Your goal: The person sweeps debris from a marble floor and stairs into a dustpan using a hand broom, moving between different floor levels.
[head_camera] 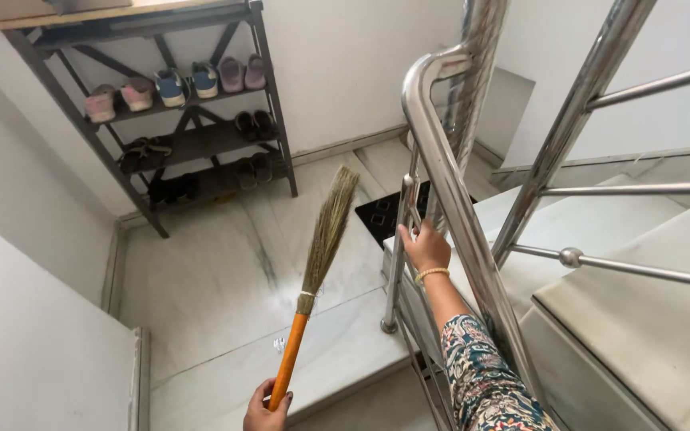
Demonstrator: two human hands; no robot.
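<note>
A dark shoe rack [201, 144] stands against the far wall at upper left, with pairs of shoes [173, 86] on its shelves. Below it spreads the pale marble floor [217, 279]. The left hand [265, 411] is closed around the orange handle end of a broom [313, 271], which tilts up and away, its straw head over the floor. The right hand [425, 247], with a bangle on its wrist, grips a steel railing [457, 207] post. Marble stairs [648, 319] lie at right.

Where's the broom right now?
Head view, lower centre: the broom is held by its orange handle in the left hand, bristles up over the landing floor, left of the railing.
</note>
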